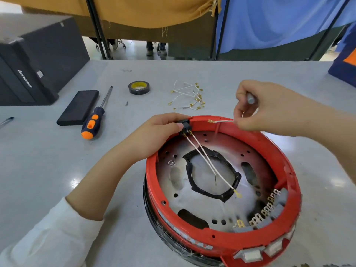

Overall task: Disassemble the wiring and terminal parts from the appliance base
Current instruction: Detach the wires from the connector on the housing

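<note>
On the grey table, the round red plastic appliance base [221,236] has the left hand [154,132] gripping its black terminal block [185,125] at eleven o'clock, while the right hand [269,108] pinches a loose white wire [221,121] at one o'clock.

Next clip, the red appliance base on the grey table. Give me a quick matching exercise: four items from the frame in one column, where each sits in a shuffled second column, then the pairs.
Items:
1. black switch block
2. loose white wire
3. orange-handled screwdriver
4. roll of black tape

Places:
A. lying on the table beside a flat black case
B. pinched by the right hand over the far rim
C. gripped by the left hand at the rim of the red base
D. on the table left of the pile of removed wires

Pairs: 1-C, 2-B, 3-A, 4-D
</note>
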Demonstrator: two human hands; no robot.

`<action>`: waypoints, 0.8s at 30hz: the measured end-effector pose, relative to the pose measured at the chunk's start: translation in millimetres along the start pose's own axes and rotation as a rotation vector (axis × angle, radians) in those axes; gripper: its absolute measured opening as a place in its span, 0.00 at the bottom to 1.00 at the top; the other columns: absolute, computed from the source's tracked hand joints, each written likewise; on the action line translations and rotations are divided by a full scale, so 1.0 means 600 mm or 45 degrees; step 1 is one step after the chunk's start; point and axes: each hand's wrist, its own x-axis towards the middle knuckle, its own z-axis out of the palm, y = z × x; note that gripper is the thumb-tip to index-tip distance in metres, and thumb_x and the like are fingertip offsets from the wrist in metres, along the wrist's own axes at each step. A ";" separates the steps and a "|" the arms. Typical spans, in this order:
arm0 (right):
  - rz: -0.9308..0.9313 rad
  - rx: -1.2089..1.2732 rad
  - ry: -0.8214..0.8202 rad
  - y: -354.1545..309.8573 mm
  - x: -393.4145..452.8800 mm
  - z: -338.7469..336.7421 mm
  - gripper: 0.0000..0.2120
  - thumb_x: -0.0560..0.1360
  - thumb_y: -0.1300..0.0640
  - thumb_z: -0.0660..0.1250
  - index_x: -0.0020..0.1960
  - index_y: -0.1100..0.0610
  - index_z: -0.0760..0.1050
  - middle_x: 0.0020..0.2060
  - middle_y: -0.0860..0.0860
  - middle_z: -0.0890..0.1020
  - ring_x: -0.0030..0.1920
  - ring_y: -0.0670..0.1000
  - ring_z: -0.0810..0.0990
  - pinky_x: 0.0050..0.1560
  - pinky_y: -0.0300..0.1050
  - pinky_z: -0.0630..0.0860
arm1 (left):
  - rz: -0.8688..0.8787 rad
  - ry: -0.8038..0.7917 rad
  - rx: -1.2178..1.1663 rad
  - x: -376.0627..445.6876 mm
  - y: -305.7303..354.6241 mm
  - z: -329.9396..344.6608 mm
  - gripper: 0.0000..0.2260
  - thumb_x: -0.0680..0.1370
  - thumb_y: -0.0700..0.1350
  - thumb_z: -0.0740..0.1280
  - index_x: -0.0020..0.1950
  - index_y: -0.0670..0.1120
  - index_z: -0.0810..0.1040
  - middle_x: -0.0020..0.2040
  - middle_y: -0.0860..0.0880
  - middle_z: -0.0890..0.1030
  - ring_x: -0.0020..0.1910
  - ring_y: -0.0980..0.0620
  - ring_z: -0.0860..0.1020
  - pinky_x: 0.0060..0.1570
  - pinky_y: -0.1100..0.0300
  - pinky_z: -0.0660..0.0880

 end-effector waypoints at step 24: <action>-0.020 0.489 0.185 -0.014 0.114 0.091 0.08 0.76 0.47 0.65 0.46 0.50 0.68 0.39 0.49 0.84 0.35 0.42 0.81 0.32 0.33 0.70 | -0.021 0.016 0.005 -0.001 0.002 -0.001 0.15 0.80 0.36 0.59 0.59 0.50 0.79 0.56 0.55 0.83 0.57 0.59 0.78 0.58 0.71 0.71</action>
